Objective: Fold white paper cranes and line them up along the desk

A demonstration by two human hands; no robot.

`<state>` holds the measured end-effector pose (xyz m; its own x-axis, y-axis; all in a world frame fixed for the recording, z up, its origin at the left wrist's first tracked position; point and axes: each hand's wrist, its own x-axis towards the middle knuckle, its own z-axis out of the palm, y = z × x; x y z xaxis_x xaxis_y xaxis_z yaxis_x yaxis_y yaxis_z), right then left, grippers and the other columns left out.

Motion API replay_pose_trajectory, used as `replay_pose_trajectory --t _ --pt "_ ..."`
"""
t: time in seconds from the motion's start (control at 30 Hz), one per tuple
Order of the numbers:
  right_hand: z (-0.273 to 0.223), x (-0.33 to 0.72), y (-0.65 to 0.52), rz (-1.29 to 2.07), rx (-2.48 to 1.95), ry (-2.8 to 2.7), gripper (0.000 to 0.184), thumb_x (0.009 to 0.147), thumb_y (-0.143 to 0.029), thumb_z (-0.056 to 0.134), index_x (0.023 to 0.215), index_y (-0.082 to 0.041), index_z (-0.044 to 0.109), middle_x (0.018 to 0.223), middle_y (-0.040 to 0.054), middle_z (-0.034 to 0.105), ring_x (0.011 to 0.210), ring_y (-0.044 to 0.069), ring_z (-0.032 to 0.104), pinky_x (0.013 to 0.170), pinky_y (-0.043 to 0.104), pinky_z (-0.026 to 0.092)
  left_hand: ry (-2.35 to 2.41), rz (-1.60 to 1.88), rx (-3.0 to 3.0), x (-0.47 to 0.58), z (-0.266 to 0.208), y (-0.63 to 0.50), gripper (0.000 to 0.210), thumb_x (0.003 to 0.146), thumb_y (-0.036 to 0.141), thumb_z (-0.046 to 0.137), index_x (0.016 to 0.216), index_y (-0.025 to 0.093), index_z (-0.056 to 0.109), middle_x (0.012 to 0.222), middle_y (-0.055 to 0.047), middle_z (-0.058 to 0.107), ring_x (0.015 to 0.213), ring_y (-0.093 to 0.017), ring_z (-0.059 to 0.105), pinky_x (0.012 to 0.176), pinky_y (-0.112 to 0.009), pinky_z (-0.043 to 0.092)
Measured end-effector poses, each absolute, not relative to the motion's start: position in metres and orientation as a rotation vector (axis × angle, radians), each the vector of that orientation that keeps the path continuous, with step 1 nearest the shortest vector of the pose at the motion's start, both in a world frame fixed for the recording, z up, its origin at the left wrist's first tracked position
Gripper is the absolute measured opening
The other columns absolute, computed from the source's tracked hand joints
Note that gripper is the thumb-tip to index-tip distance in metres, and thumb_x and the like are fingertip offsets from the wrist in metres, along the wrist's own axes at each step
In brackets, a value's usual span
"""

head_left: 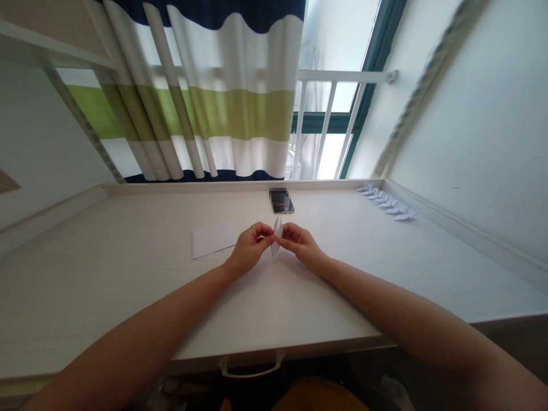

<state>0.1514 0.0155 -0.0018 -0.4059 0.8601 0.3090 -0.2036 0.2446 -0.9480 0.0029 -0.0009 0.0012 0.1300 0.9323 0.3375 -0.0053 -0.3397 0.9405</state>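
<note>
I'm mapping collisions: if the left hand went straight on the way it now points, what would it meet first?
The folded paper at the left hand's own fingertips; just past that, probably the right hand, though depth is hard to judge from this view.

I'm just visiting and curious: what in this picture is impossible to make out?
All in the head view:
- Folded paper: its middle folds, covered by fingers of the left hand and right hand.
- Dark phone-like object: upper part, blurred by blocky pixels.
- Small white folded pieces: exact shapes and count, too small and overlapping.
- Drawer handle: what lies below, lost in shadow.
</note>
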Motion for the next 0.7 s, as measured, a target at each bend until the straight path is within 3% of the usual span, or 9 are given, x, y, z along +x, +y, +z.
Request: replay_pose_trajectory --t 0.37,0.7 --pt "0.0027 0.1468 0.0099 1.374 -0.606 -1.363 0.026 0.061 -0.019 0.069 0.074 -0.020 0.046 0.066 -0.0054 0.045 0.062 0.008 0.044 0.060 0.023 0.036 1.008 1.420 1.483 0.0056 0.0010 -0.0012 0.012 0.067 0.023 0.060 0.071 0.015 0.053 0.063 0.004 0.053 0.059 -0.009 0.051 0.060 -0.024 0.043" --pt "0.0044 0.1478 0.0096 1.343 -0.719 -1.385 0.022 0.060 -0.024 0.069 0.069 -0.017 0.050 0.067 -0.0036 0.049 0.064 0.009 0.046 0.062 0.025 0.036 0.931 1.461 1.429 0.0065 0.0025 -0.0017 0.020 0.066 0.022 0.063 0.079 0.016 0.048 0.066 0.004 0.053 0.058 -0.008 0.052 0.059 -0.024 0.044"
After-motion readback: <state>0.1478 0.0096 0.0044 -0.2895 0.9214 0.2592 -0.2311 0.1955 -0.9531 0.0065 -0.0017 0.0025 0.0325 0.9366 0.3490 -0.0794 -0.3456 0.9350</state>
